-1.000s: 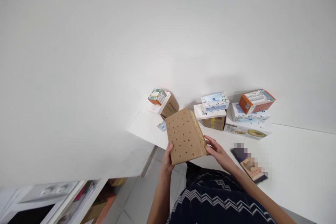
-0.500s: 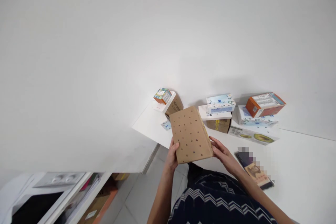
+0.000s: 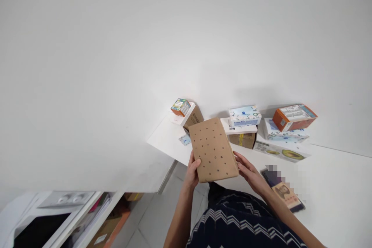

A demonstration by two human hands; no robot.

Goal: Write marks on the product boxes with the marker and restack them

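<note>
A brown cardboard box [image 3: 213, 149] dotted with small dark marks is held up in front of my body, tilted, above the table's front edge. My left hand [image 3: 193, 169] grips its lower left side, thumb on the dotted face and fingers behind. At the right side, the fingers of my right hand [image 3: 247, 169] press along the box's edge, their tips partly hidden. Just behind it lies a small blue-and-white patterned piece [image 3: 185, 139], partly covered by the box.
To the left, a small orange box [image 3: 180, 107] tops a white-and-brown box [image 3: 193, 118]. A blue-white carton [image 3: 245, 115] sits on a brown box [image 3: 243, 140]. Further right, an orange carton [image 3: 295, 117] rests above an avocado-printed box [image 3: 280, 150]. A dark-covered book-like item [image 3: 283, 192] lies near my right forearm.
The box and both hands have shifted very slightly right and down in view, along with the whole scene. The hold on the box looks the same.
</note>
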